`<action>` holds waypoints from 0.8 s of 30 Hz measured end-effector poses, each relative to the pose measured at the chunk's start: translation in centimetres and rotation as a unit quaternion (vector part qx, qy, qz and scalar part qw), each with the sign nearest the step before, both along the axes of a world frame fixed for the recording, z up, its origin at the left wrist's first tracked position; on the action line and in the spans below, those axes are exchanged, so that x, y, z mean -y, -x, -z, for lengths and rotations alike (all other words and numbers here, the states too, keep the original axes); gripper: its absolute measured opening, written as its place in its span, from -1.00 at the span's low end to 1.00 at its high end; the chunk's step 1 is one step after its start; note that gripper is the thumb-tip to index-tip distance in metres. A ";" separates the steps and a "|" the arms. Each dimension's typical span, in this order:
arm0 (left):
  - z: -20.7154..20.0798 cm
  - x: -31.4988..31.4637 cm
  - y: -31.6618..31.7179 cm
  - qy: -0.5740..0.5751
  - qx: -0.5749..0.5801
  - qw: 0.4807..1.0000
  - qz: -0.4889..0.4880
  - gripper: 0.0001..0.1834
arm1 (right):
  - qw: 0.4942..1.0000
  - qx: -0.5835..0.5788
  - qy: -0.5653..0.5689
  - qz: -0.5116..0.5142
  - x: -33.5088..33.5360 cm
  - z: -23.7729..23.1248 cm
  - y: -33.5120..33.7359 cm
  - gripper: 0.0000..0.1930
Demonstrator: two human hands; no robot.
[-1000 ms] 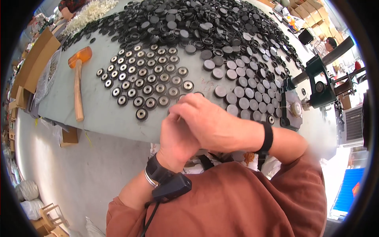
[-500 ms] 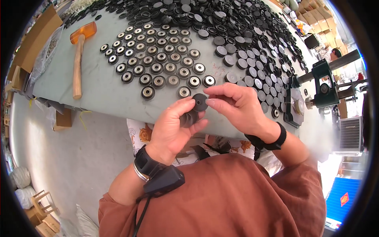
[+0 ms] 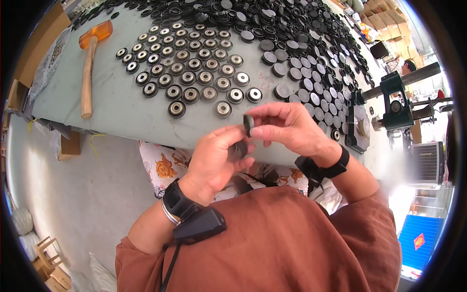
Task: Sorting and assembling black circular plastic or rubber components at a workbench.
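My feed is bright: light whitens the left of the floor [image 3: 102,190] and glints off the metal rings [image 3: 188,78]. The left hand [image 3: 211,158] and right hand [image 3: 294,127] look fairly sharp; a milky smear blurs the right. Edges bow toward a black rim.

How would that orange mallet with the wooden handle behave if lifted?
The mallet probably feels stiff, given its straight wooden handle. Its bulky orange head looks thicker than the handle, so it may tip head down. Pushed, that uneven shape might make it swivel.
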State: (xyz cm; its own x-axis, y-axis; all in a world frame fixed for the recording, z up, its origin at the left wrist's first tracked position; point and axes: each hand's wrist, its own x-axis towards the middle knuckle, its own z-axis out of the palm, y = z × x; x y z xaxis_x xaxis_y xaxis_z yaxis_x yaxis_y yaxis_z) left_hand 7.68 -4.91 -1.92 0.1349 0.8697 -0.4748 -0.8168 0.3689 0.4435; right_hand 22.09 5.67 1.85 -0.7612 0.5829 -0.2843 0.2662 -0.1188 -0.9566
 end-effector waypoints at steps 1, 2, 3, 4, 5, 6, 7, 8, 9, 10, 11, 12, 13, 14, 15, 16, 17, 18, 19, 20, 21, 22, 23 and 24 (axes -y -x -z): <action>-0.1 0.0 -0.1 0.029 0.004 1.000 -0.012 -0.80 | 0.999 0.001 -0.042 0.002 -0.7 0.2 -0.1 -0.66; -0.1 0.0 -0.1 0.057 0.008 0.998 -0.025 -0.78 | 0.989 0.069 -0.128 0.035 -1.7 0.0 0.0 -0.64; -0.1 0.0 -0.1 0.057 0.009 0.998 -0.025 -0.78 | 0.958 0.125 -0.255 0.042 -2.9 -0.1 0.0 -0.63; 0.0 0.0 0.1 0.057 0.034 0.997 -0.035 -0.78 | 0.930 0.156 -0.332 0.018 -3.8 -0.3 0.1 -0.64; 0.0 0.0 0.2 0.057 0.058 0.996 -0.046 -0.78 | 0.895 0.185 -0.406 -0.008 -4.4 -0.5 0.3 -0.64; 0.1 0.0 0.2 0.057 0.060 0.996 -0.046 -0.78 | 0.895 0.187 -0.406 -0.008 -4.9 -0.5 0.5 -0.64; 0.1 0.1 0.2 0.062 0.071 0.994 -0.048 -0.79 | 0.879 0.194 -0.434 -0.043 -5.3 -0.4 0.7 -0.66; 0.1 0.1 0.2 0.066 0.083 0.993 -0.051 -0.80 | 0.861 0.201 -0.460 -0.077 -5.5 -0.3 0.8 -0.68; 0.2 0.2 0.3 0.067 0.084 0.993 -0.052 -0.80 | 0.861 0.201 -0.460 -0.079 -5.5 -0.2 1.1 -0.68; 0.3 0.3 0.4 0.060 0.084 0.994 -0.045 -0.80 | 0.855 0.199 -0.469 -0.096 -5.5 -0.1 1.4 -0.70; 0.4 0.4 0.5 0.054 0.084 0.994 -0.037 -0.80 | 0.849 0.197 -0.478 -0.112 -5.5 -0.1 1.6 -0.71; 0.4 0.4 0.5 0.054 0.085 0.994 -0.037 -0.80 | 0.848 0.198 -0.478 -0.112 -5.6 0.0 1.7 -0.71; 0.3 0.4 0.6 0.055 0.086 0.994 -0.037 -0.81 | 0.835 0.198 -0.498 -0.125 -5.8 0.2 1.7 -0.71; 0.2 0.4 0.6 0.057 0.087 0.994 -0.036 -0.81 | 0.820 0.198 -0.519 -0.138 -6.0 0.4 1.8 -0.71; 0.2 0.4 0.6 0.057 0.088 0.994 -0.036 -0.81 | 0.820 0.200 -0.518 -0.138 -6.1 0.7 1.7 -0.71; 0.1 0.3 0.5 0.066 0.096 0.992 -0.047 -0.81 | 0.811 0.177 -0.539 -0.140 -6.2 1.0 1.6 -0.72; 0.1 0.2 0.5 0.075 0.104 0.990 -0.058 -0.81 | 0.802 0.154 -0.560 -0.142 -6.3 1.2 1.6 -0.72; 0.1 0.2 0.5 0.075 0.105 0.990 -0.058 -0.81 | 0.802 0.155 -0.559 -0.142 -6.3 1.2 1.6 -0.72; 0.2 0.2 0.5 0.074 0.107 0.990 -0.060 -0.81 | 0.792 0.159 -0.567 -0.162 -6.2 1.2 1.6 -0.76; 0.2 0.2 0.5 0.073 0.109 0.989 -0.062 -0.81 | 0.780 0.163 -0.575 -0.182 -6.0 1.2 1.6 -0.79; 0.2 0.1 0.6 0.074 0.109 0.989 -0.062 -0.81 | 0.781 0.163 -0.575 -0.182 -5.7 1.7 1.6 -0.79; 0.3 0.0 0.6 0.077 0.118 0.988 -0.062 -0.81 | 0.734 0.183 -0.626 -0.187 -5.3 2.6 1.3 -0.81; 0.3 -0.1 0.6 0.079 0.127 0.987 -0.061 -0.81 | 0.684 0.202 -0.675 -0.191 -4.8 3.1 1.2 -0.83; 0.3 -0.2 0.6 0.079 0.128 0.987 -0.058 -0.81 | 0.642 0.239 -0.696 -0.216 -4.0 2.8 1.0 -0.81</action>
State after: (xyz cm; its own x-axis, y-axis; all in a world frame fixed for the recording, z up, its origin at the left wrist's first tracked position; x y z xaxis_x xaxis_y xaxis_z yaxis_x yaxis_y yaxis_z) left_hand 7.08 -4.75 -2.22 0.1715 0.8047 -0.5684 -0.9357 0.3135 0.1615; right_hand 21.06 9.65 -0.95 -0.9570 0.2895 0.0207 0.2893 0.9459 0.1468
